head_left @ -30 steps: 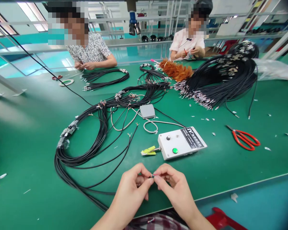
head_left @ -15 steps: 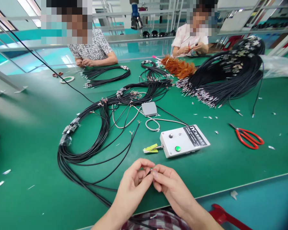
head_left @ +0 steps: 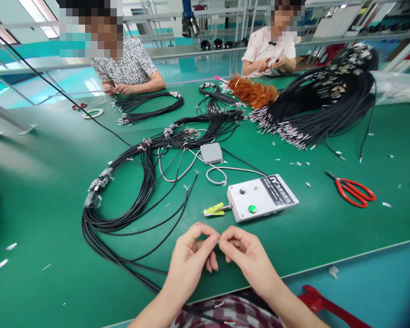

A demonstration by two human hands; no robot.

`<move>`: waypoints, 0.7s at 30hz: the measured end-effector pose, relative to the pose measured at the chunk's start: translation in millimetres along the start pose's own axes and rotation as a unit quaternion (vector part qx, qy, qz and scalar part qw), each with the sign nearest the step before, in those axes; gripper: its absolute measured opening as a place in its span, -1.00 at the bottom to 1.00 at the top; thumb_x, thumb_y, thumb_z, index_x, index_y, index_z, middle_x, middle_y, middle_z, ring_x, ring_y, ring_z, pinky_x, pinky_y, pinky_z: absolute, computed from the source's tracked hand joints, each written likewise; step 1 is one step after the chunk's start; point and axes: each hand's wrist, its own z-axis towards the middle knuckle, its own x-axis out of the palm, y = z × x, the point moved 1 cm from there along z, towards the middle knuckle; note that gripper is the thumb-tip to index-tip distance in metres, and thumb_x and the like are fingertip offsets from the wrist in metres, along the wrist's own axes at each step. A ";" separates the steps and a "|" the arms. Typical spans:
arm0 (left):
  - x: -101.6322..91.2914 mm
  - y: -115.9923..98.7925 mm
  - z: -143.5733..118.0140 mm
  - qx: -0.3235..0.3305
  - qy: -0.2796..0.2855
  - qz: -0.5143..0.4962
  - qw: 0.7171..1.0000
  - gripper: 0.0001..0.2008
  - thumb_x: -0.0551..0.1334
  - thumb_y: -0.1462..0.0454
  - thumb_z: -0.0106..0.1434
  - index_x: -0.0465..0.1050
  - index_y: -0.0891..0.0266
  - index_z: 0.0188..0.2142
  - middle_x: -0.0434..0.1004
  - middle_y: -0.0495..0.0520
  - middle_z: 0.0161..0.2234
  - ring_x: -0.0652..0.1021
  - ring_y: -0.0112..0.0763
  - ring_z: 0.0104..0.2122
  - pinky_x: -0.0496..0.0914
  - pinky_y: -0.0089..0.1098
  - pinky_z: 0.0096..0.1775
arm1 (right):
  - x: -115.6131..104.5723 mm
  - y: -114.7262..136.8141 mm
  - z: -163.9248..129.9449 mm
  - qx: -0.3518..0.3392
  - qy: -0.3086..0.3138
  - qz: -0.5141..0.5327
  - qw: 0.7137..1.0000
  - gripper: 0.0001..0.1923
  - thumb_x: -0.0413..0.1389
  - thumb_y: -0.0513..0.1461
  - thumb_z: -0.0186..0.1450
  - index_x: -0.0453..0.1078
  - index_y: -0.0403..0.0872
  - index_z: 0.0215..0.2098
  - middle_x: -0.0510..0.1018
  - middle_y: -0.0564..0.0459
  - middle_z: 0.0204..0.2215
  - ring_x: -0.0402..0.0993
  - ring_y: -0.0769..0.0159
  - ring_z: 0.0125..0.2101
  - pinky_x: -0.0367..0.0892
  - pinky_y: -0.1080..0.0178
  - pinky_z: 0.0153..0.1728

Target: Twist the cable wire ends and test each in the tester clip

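Note:
My left hand (head_left: pixel 191 259) and my right hand (head_left: pixel 248 257) meet fingertip to fingertip near the table's front edge, both pinching the bare end of a thin black cable (head_left: pixel 218 242). The cable end is mostly hidden by the fingers. Just beyond them lies a white control box (head_left: pixel 261 197) with a green button and a yellow-green clip (head_left: pixel 213 210) at its left end. A long looped bundle of black cables (head_left: pixel 123 205) lies to the left on the green table (head_left: pixel 37 191).
Red-handled scissors (head_left: pixel 353 191) lie at the right. A grey pedal (head_left: pixel 211 153) sits mid-table, a big heap of black cables (head_left: pixel 324 102) and a brown feather duster (head_left: pixel 253 93) behind it. Two other people work on cables at the far side.
Both hands have shifted slightly up and away from the table edge, still pinching the cable end together. The view has tilted a little.

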 end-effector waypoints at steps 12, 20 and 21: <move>-9.7 13.4 -4.5 0.009 -0.050 -0.012 0.999 -0.69 0.28 0.05 0.24 0.33 0.24 -0.41 0.26 -0.17 -0.70 0.23 -0.60 -0.68 0.09 -0.54 -0.58 | -13.7 -3.5 -7.0 -0.177 -0.079 -0.249 0.949 -0.89 0.03 -0.25 0.38 0.40 -0.04 -0.26 0.45 0.08 -0.33 0.39 0.39 -0.37 0.28 0.31 -0.32; -8.6 9.8 -5.1 -0.009 -0.065 -0.087 0.994 -0.66 0.37 0.06 0.16 0.34 0.25 -0.42 0.25 -0.18 -0.64 0.23 -0.63 -0.67 0.11 -0.55 -0.59 | 17.0 -10.1 0.4 -0.039 -0.057 -0.121 0.990 -0.91 0.17 -0.20 0.24 0.42 -0.07 -0.33 0.49 0.10 -0.41 0.35 0.45 -0.55 0.22 0.34 -0.51; -8.2 8.2 -5.4 -0.011 -0.068 -0.095 0.993 -0.65 0.38 0.06 0.14 0.35 0.26 -0.43 0.26 -0.18 -0.63 0.24 -0.64 -0.67 0.12 -0.55 -0.59 | 20.8 -12.8 3.2 -0.020 -0.053 -0.078 0.995 -0.86 0.17 -0.16 0.24 0.40 -0.08 -0.35 0.47 0.12 -0.47 0.33 0.45 -0.58 0.21 0.35 -0.54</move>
